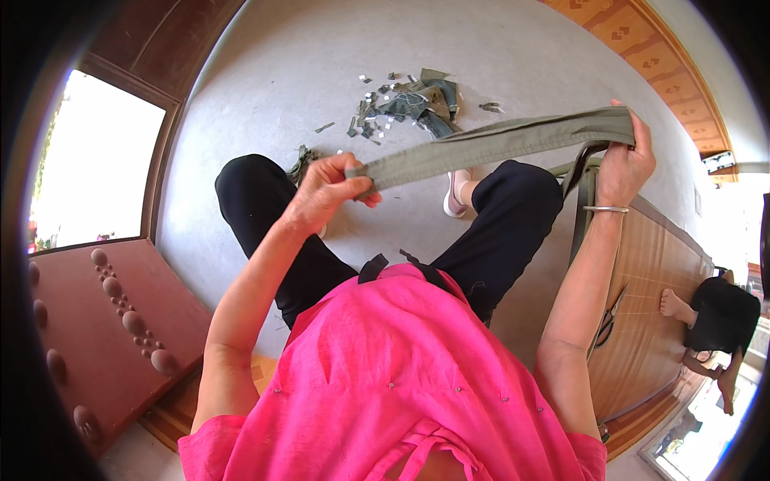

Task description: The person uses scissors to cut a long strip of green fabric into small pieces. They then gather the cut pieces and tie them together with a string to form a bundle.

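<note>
An olive-green fabric strip [481, 144] with stitched edges, like a trouser waistband, is stretched above my knees. My left hand [328, 187] pinches one end between thumb and fingers. At the other side, my right hand [628, 161], with a bangle on its wrist, grips the strip where it folds over, and a further length hangs down toward my right knee. On the floor ahead lies a heap of green and dark cloth scraps [421, 102], with small cut pieces and white tags scattered around it.
Scissors [612, 318] with dark handles lie on a mat-covered bed [656, 300] at my right. Another person [722, 315] in dark clothing is at its far side. A studded reddish door panel [126, 300] stands at left. Dark scraps [304, 161] lie beyond my left knee.
</note>
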Demonstrator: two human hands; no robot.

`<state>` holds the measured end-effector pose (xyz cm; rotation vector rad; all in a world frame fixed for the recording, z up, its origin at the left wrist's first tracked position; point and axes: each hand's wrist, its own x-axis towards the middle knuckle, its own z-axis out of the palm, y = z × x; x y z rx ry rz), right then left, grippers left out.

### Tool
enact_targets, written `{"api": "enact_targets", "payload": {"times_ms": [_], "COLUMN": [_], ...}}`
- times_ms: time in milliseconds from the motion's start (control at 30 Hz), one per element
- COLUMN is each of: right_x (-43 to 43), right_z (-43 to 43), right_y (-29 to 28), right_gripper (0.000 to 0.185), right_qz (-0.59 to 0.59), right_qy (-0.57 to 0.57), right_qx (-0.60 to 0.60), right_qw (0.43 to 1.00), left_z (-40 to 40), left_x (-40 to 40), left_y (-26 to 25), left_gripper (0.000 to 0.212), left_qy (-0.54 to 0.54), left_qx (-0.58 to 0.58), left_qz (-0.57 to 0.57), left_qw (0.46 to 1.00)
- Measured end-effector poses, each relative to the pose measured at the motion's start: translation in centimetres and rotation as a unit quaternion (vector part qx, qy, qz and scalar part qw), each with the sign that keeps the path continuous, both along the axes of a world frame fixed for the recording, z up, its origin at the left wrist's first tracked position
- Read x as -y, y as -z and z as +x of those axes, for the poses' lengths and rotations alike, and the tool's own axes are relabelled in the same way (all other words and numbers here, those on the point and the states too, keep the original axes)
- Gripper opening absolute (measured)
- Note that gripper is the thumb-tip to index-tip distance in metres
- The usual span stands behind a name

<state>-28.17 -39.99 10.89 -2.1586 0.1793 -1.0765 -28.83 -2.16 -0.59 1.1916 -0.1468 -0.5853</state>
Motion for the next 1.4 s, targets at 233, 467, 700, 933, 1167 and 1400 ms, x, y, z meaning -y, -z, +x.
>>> {"api": "enact_targets", "payload": {"times_ms": [233, 467, 700, 933, 1167, 1400], "right_x": [0.7, 1.9, 2.8, 3.2, 3.6, 3.0], "right_z": [-0.3, -1.3, -2.9, -4.9, -7.1, -7.2], "right_y": [0.6, 2.1, 4.7, 7.6, 9.4, 4.7], "right_gripper": [0.020, 0.021, 0.023, 0.025, 0.030, 0.059], "right_qz": [0.096, -0.006, -0.073, -0.128, -0.146, -0.149], "right_qy": [-0.045, -0.011, -0.013, -0.006, -0.045, -0.145], "right_qx": [-0.014, -0.078, -0.191, -0.259, -0.317, -0.457], "right_qw": [0.994, 0.997, 0.979, 0.957, 0.936, 0.865], "left_z": [2.4, 3.5, 4.4, 4.5, 2.8, 2.7], "left_x": [-1.9, -2.9, -3.9, -4.1, -3.2, -1.0], "left_y": [-2.7, -4.2, -4.6, -2.8, 5.1, 11.7], "left_gripper": [0.010, 0.026, 0.024, 0.025, 0.024, 0.024], "left_qy": [-0.036, -0.035, -0.040, 0.010, 0.108, 0.162], "left_qx": [0.049, 0.082, 0.090, 0.059, 0.040, 0.019], "left_qz": [-0.002, 0.020, 0.055, 0.112, 0.235, 0.331], "left_qw": [0.998, 0.996, 0.994, 0.992, 0.965, 0.929]}}
